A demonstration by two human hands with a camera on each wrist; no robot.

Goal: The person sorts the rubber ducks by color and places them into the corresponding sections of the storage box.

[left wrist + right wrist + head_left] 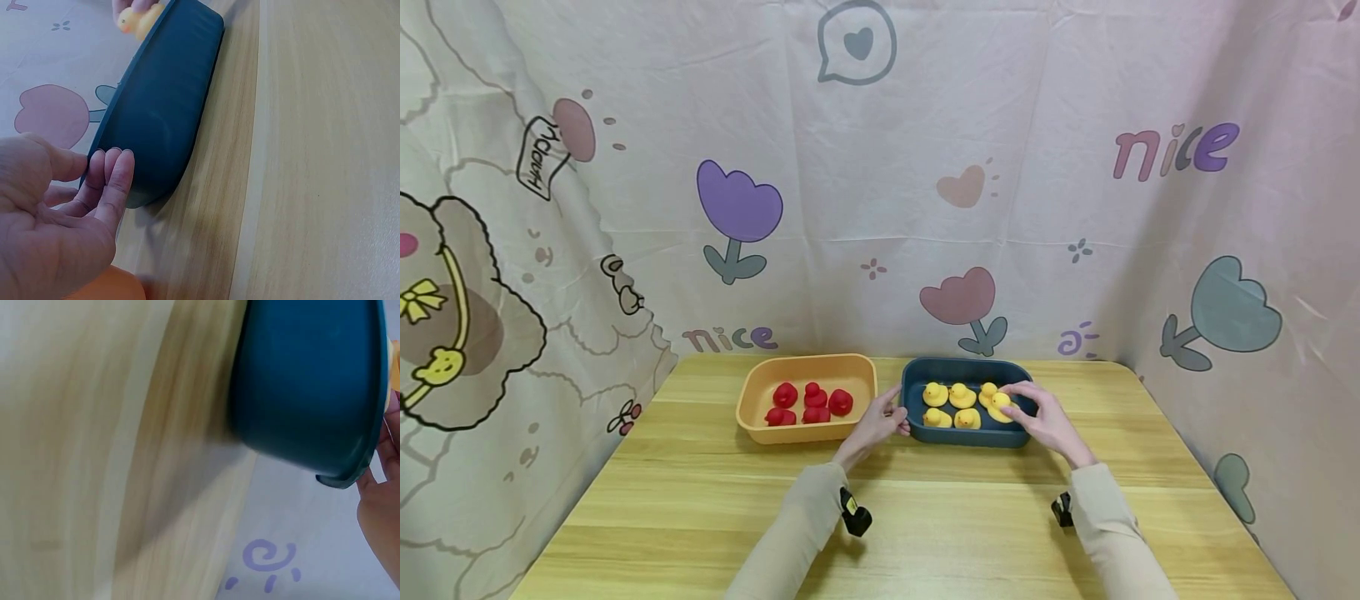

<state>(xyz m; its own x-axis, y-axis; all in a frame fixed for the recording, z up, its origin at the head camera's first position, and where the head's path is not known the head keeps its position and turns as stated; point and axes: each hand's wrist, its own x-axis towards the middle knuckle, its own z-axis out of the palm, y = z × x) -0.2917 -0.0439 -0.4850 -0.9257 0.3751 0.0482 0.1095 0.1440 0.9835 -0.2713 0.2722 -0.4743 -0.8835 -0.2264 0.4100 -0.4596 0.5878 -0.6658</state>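
Observation:
A dark blue tray (962, 437) stands at the table's far side with several yellow rubber ducks (962, 396) in it. With thumb and fingers, my left hand (878, 421) pinches the tray's left rim, as the left wrist view shows on the tray wall (162, 106). At the tray's right end, my right hand (1048, 423) holds one yellow duck (999, 408) in its fingertips, close beside another duck at the back. That held duck (147, 24) shows above the rim in the left wrist view. The right wrist view has the right hand (382, 481) partly cut off.
An orange tray (808, 432) with several red rubber ducks (841, 402) stands left of the blue one, close by my left hand. Both trays rest on a wooden table (940, 525). Behind the table's far edge hangs a printed cloth (865, 167).

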